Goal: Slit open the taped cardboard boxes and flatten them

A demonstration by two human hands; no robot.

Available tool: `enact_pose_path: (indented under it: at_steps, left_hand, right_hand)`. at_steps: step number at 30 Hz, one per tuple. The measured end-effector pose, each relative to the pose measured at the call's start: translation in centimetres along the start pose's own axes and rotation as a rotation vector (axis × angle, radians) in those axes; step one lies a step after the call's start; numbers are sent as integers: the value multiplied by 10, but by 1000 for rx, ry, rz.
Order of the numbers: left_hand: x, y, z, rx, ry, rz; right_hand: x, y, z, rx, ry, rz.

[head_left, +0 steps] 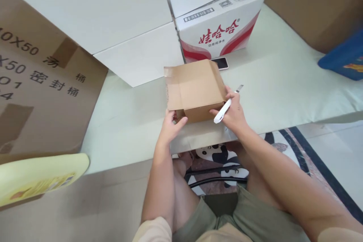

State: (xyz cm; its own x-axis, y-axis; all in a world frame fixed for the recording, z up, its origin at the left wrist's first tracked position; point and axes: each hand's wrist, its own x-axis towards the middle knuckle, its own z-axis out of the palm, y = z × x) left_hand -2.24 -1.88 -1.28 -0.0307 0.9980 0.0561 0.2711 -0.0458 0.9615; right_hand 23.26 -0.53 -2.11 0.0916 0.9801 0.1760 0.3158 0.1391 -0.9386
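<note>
A small brown cardboard box [198, 87] rests near the front edge of the pale green table, one flap sticking out at its left side. My left hand [171, 126] is at the box's near left corner, fingers closed on the flap and partly hidden beneath it. At the near right corner is my right hand [234, 111], its fingers wrapped round a white utility knife [223, 111]. The knife's metal blade is out and points away to the upper right. Some of the right fingers also touch the box's side.
Behind the box lies a phone [222, 63], beside a white and red carton [221, 26]. Large white boxes [138, 53] stand at the back left. Brown cartons [42, 68] flank the table. A yellow container [42, 177] is at left, a blue one [344, 58] at right.
</note>
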Motion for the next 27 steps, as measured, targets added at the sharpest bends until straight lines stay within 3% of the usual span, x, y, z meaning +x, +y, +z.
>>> enact_pose_path:
  at_steps: [3, 8, 17, 20, 24, 27]
  left_hand:
    - [1, 0, 3, -34, -108, -33]
    - [3, 9, 6, -255, -135, -52]
    - [-1, 26, -3, -203, 7, -197]
    - [-4, 27, -9, -263, 30, -183]
    - [-8, 25, -19, -563, -60, -176]
    - [-4, 21, -20, -579, 45, -140]
  right_hand:
    - [-3, 1, 2, 18, -31, -73]
    - [-3, 6, 1, 158, -91, -138]
    - [-8, -2, -4, 189, 198, -65]
    - [-6, -6, -12, 233, 317, 59]
    - [-7, -7, -21, 412, 189, 285]
    - [-8, -10, -23, 529, 138, 298]
